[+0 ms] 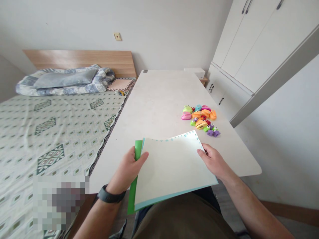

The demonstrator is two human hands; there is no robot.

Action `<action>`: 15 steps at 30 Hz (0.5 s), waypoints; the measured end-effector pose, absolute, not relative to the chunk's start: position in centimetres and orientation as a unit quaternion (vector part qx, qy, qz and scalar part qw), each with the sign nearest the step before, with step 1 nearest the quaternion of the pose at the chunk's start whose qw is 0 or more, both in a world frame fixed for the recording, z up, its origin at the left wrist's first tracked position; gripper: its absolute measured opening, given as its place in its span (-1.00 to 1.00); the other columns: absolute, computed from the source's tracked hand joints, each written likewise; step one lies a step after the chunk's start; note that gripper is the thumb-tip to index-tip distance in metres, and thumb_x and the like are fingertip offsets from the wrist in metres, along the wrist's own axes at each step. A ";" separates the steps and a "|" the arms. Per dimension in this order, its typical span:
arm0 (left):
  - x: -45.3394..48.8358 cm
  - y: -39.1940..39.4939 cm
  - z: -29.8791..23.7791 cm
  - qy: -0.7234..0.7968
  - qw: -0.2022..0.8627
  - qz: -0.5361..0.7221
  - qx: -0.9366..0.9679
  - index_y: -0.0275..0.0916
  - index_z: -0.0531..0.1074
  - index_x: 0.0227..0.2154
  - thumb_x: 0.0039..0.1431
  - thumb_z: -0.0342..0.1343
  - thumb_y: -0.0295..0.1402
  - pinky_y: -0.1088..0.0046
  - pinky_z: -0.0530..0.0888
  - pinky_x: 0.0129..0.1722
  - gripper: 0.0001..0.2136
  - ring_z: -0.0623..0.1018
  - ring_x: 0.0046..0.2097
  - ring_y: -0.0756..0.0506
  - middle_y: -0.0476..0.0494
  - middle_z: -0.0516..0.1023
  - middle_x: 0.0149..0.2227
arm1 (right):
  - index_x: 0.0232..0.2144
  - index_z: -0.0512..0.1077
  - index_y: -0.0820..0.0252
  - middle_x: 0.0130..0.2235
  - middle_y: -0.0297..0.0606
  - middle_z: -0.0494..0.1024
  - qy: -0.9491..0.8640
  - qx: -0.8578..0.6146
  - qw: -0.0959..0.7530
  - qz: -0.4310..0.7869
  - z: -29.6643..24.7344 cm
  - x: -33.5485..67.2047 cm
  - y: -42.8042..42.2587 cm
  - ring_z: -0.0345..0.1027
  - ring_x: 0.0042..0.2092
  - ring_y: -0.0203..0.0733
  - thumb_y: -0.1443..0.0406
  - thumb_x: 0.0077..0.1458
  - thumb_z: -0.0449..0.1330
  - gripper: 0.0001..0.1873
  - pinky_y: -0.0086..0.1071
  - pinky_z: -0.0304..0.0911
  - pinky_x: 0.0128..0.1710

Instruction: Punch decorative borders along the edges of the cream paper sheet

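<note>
Between my two hands is a small stack of paper, held over the near edge of the table. A white sheet (171, 169) lies on top, with small blue-looking shapes along its far edge and far right corner. Beneath it a light blue sheet (179, 193) shows as a thin border, and a green sheet (132, 196) sticks out at the left. My left hand (133, 166) pinches the stack's left side, thumb on top. My right hand (213, 161) grips the right edge, its thumb on the white sheet and its other fingers mostly hidden underneath.
Several colourful craft punches (201, 122), some with cartoon eyes, are heaped on the white table (159, 103) beyond my right hand. A bed (74, 122) with a folded quilt (67, 79) stands at the left. White cabinets (239, 49) line the right wall.
</note>
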State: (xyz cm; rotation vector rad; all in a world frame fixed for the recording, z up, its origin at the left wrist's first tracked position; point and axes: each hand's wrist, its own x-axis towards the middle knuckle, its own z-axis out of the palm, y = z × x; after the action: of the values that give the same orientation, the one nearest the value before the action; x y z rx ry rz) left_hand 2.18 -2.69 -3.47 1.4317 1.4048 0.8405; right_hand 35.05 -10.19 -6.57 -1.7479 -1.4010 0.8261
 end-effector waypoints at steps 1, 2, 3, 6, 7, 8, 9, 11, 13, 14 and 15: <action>2.0 -2.7 -3.4 0.562 0.470 0.338 0.591 -0.28 0.48 -0.15 0.16 0.28 -0.02 0.38 0.53 -0.45 -0.59 0.61 -0.36 -0.18 -0.15 0.64 -0.33 | 0.00 0.52 0.13 -0.03 -0.15 0.61 -0.547 -0.682 0.366 0.320 -6.7 35.1 -10.2 0.48 0.00 0.02 0.11 0.29 0.10 -0.64 -0.18 0.37 -0.01; 1.8 -2.8 -3.3 0.550 0.476 0.334 0.599 -0.27 0.48 -0.11 0.19 0.26 -0.04 0.37 0.56 -0.41 -0.60 0.63 -0.31 -0.19 -0.18 0.65 -0.28 | 0.00 0.51 0.13 -0.03 -0.15 0.61 -0.546 -0.682 0.370 0.317 -6.7 35.2 -10.1 0.48 -0.01 0.01 0.10 0.29 0.11 -0.64 -0.17 0.37 -0.01; 1.6 -2.8 -3.2 0.537 0.479 0.336 0.607 -0.26 0.48 -0.06 0.21 0.25 -0.06 0.35 0.58 -0.37 -0.60 0.64 -0.26 -0.21 -0.20 0.66 -0.22 | 0.02 0.50 0.12 -0.02 -0.15 0.60 -0.542 -0.679 0.382 0.314 -6.7 35.2 -10.0 0.47 -0.01 0.01 0.09 0.28 0.13 -0.63 -0.16 0.37 0.00; 1.0 -3.0 -2.6 0.495 0.480 0.370 0.622 -0.26 0.47 0.04 0.22 0.26 -0.09 0.28 0.63 -0.29 -0.57 0.65 -0.15 -0.26 -0.27 0.66 -0.09 | 0.13 0.39 0.07 0.06 -0.17 0.56 -0.517 -0.657 0.455 0.307 -6.4 35.6 -9.5 0.44 0.06 0.00 0.08 0.25 0.19 -0.55 -0.14 0.36 0.05; 0.9 -3.0 -2.4 0.480 0.487 0.386 0.619 -0.27 0.46 0.06 0.21 0.27 -0.10 0.25 0.64 -0.26 -0.55 0.65 -0.13 -0.28 -0.29 0.65 -0.07 | 0.14 0.37 0.06 0.05 -0.19 0.55 -0.509 -0.648 0.479 0.303 -6.2 35.7 -9.3 0.43 0.06 -0.02 0.07 0.25 0.20 -0.54 -0.14 0.36 0.05; 0.9 -3.0 -2.3 0.465 0.495 0.404 0.613 -0.27 0.46 0.08 0.21 0.28 -0.10 0.22 0.65 -0.25 -0.53 0.65 -0.12 -0.29 -0.31 0.65 -0.04 | 0.12 0.37 0.06 0.02 -0.20 0.56 -0.502 -0.641 0.496 0.302 -6.0 35.9 -9.1 0.44 0.02 -0.03 0.06 0.25 0.22 -0.55 -0.15 0.37 0.03; 0.8 -3.0 -2.1 0.450 0.502 0.423 0.605 -0.27 0.45 0.08 0.20 0.29 -0.11 0.20 0.66 -0.23 -0.53 0.66 -0.11 -0.31 -0.31 0.64 -0.02 | 0.06 0.40 0.06 -0.05 -0.22 0.58 -0.496 -0.635 0.508 0.303 -5.7 36.1 -8.9 0.45 -0.05 -0.05 0.05 0.24 0.23 -0.59 -0.16 0.38 -0.02; 0.9 -2.9 -1.8 0.429 0.508 0.460 0.589 -0.26 0.46 0.08 0.20 0.30 -0.14 0.18 0.68 -0.20 -0.54 0.66 -0.09 -0.32 -0.31 0.63 0.01 | -0.07 0.44 0.08 -0.18 -0.26 0.58 -0.482 -0.618 0.531 0.322 -5.0 36.3 -8.6 0.45 -0.20 -0.10 0.03 0.24 0.24 -0.66 -0.19 0.41 -0.14; 1.1 -2.8 -1.5 0.416 0.500 0.489 0.581 -0.24 0.47 0.08 0.22 0.29 -0.17 0.15 0.68 -0.14 -0.57 0.66 -0.07 -0.31 -0.29 0.62 0.03 | -0.11 0.45 0.08 -0.23 -0.27 0.59 -0.464 -0.588 0.568 0.343 -4.2 36.3 -8.5 0.45 -0.27 -0.12 0.02 0.24 0.23 -0.68 -0.20 0.42 -0.22; 1.2 -2.7 -1.3 0.412 0.490 0.503 0.581 -0.23 0.46 0.09 0.23 0.28 -0.19 0.13 0.67 -0.09 -0.58 0.66 -0.05 -0.31 -0.29 0.62 0.05 | -0.09 0.46 0.07 -0.21 -0.25 0.60 -0.457 -0.570 0.591 0.341 -3.7 36.2 -8.6 0.47 -0.25 -0.10 0.02 0.25 0.23 -0.68 -0.19 0.43 -0.21; 1.4 -2.7 -1.0 0.408 0.477 0.515 0.584 -0.23 0.45 0.11 0.24 0.27 -0.21 0.10 0.65 -0.03 -0.58 0.65 -0.02 -0.31 -0.28 0.61 0.07 | -0.06 0.47 0.07 -0.17 -0.22 0.62 -0.453 -0.555 0.614 0.329 -3.3 36.0 -8.6 0.50 -0.20 -0.06 0.03 0.25 0.22 -0.67 -0.16 0.44 -0.18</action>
State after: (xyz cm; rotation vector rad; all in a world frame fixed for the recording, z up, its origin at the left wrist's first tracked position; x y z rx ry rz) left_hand 1.36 -2.72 -1.04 1.4261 0.9958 1.2582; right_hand 36.00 -8.62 -3.29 -1.2802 -1.0448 0.7591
